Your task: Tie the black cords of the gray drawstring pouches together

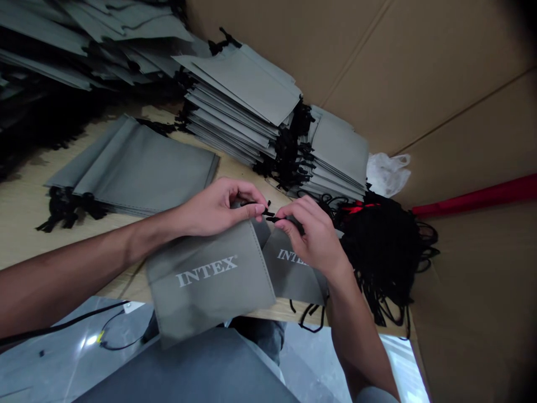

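Between finger and thumb, my left hand (220,208) pinches a thin black drawstring (271,215). Opposite it, my right hand (312,232) is closed on another end of the cord, and the two ends nearly meet. Below my left hand, a grey drawstring bag (210,296) printed INTEX hangs over the table's front edge. A second grey INTEX bag (289,280) lies beside it, partly under my right hand. My fingers hide much of the cord, so I cannot tell whether it is knotted.
Flat grey bags (146,168) lie at left on the wooden table (25,224). Behind stand a tall bag stack (247,84) and a smaller one (335,145). A heap of black cords (377,246) sits at right, near a white plastic bag (388,173) and cardboard wall (474,268).
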Demonstrator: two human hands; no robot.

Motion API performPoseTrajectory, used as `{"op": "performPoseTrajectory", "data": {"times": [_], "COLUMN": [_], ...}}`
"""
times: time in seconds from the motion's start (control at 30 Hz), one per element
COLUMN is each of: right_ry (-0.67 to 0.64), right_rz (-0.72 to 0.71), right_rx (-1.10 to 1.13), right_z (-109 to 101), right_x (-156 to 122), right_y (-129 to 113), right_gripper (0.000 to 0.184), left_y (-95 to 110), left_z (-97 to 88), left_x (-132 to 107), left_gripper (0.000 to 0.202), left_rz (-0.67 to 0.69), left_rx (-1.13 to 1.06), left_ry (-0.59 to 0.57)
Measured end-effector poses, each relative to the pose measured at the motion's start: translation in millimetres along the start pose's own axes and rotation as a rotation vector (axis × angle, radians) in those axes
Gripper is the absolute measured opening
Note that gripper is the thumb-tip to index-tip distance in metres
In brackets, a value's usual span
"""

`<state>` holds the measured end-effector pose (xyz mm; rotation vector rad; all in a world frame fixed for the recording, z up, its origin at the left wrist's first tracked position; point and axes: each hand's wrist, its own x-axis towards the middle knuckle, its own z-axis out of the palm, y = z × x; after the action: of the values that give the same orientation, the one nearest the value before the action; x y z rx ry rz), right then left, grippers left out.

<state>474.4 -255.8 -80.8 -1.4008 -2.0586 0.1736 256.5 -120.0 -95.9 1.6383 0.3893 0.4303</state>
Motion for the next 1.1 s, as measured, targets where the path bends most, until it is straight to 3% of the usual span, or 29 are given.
{"op": "performPoseTrajectory", "data": {"times": [0.3, 1.1], "right_ry": [0.025, -0.007], "right_rz": [-0.023, 0.022], "right_rx": [-0.079, -0.132], "right_z": [2.6, 2.7], "right_x": [-1.5, -2.6], "right_y": [-0.1, 1.1], "right_gripper": [0.014, 0.026], "left_y": [-0.2, -1.9], "left_z": [1.6, 1.1], "left_x": [0.2, 1.4], "left_gripper": [0.023, 0.021], "left_rz": [-0.09, -0.066], "left_rx": [-0.081, -0.068], "left_ry": [-0.011, -0.009]}}
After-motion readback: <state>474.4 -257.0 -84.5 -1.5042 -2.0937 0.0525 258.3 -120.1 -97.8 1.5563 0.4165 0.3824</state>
